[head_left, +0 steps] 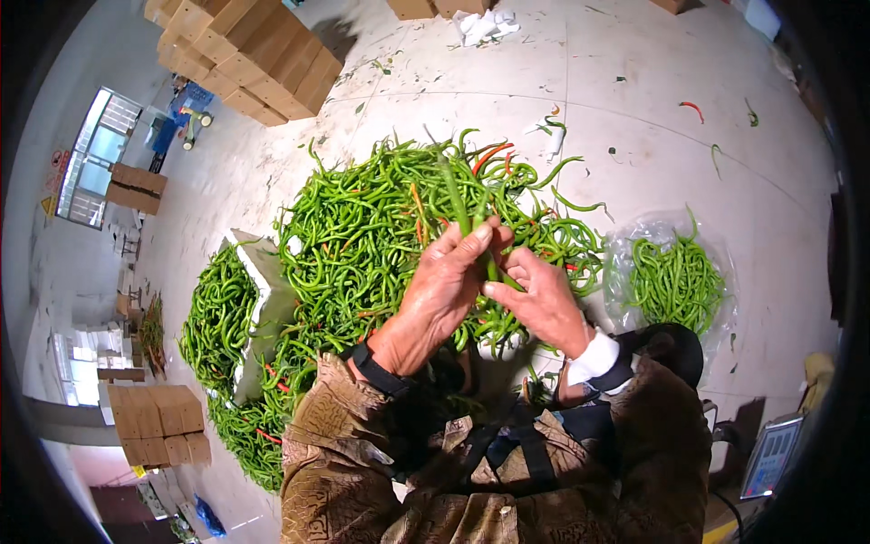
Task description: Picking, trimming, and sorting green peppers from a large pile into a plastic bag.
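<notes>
Above a heap of green chili peppers, my left hand pinches a few long green chili peppers between thumb and fingers. Their thin tips point up and away from me. My right hand is beside it, thumb and fingers curled in around the lower end of the same peppers. The fingers partly hide where each pepper is gripped. Some red and orange peppers are mixed into the heap. To the right, a clear plastic bag holds green peppers laid together.
A white foam box full of peppers stands at the left of the heap. Stacked cardboard boxes are at the far left, with more boxes lower left. A scale display is at lower right. Scraps and a red pepper litter the floor.
</notes>
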### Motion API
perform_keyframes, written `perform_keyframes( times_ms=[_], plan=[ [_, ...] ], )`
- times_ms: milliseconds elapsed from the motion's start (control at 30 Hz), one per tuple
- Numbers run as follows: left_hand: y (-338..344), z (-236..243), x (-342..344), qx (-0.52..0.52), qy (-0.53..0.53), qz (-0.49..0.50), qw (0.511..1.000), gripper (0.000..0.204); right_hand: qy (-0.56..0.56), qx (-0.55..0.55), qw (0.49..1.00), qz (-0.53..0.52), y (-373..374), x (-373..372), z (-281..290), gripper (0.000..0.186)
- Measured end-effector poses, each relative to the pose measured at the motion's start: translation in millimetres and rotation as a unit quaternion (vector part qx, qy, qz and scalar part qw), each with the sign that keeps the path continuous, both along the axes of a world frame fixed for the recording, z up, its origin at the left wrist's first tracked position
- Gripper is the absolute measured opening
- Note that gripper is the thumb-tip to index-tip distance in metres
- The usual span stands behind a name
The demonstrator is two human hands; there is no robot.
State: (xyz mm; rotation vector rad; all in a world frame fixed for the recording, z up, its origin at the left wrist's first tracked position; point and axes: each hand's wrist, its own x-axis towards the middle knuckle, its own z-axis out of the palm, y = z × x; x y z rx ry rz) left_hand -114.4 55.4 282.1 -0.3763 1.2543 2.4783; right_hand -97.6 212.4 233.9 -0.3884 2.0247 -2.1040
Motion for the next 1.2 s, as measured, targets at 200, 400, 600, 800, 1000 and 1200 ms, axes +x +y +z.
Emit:
perform_keyframes(
  times_ms=[200,400,600,800,1000,1200],
  plan=[
    [-7,-11,-2,0.008,0.038,-0.045,0.998,0.056,-0.133,-0.031,0.990,0.024,13,-6,13,0.029],
    [-18,-14,-7,-0.007,0.031,-0.067,0.997,0.054,-0.243,-0.165,0.952,0.084,42,-18,24,0.041],
    [-20,-4,-6,0.015,0.058,-0.096,0.994,0.049,-0.295,-0.190,0.932,0.090,53,-26,30,0.035],
    [-23,-6,-5,-0.091,0.010,-0.102,0.991,0.038,-0.283,-0.196,0.930,0.128,57,-26,32,0.044],
    [-28,-23,3,-0.380,0.181,-0.128,0.898,0.035,-0.264,-0.210,0.926,0.171,63,-25,38,0.047],
    [-21,-24,3,-0.493,0.277,-0.114,0.817,0.027,-0.249,-0.118,0.954,0.115,82,-26,48,0.042]
  ],
)
